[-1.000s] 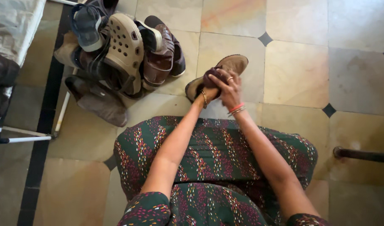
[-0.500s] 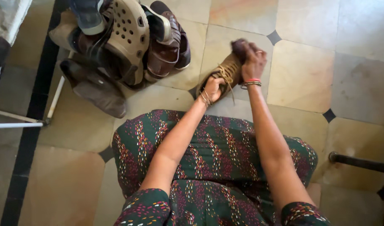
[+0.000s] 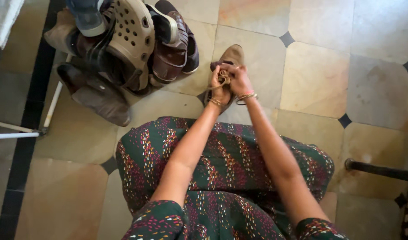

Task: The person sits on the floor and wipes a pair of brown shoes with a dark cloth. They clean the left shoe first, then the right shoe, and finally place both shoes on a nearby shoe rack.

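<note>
Dark green dress (image 3: 221, 155) with multicoloured dashes, bangles (image 3: 247, 96) on both wrists

Shoe (image 3: 231, 55) on the floor (image 3: 315, 75), just ahead of the knees, under left hand (image 3: 221, 90) and right hand (image 3: 239, 80) side by side. Left of it, heap of footwear (image 3: 124, 49), pairs stacked on each other. Far right, dark bar (image 3: 379, 170) near the floor.
</note>
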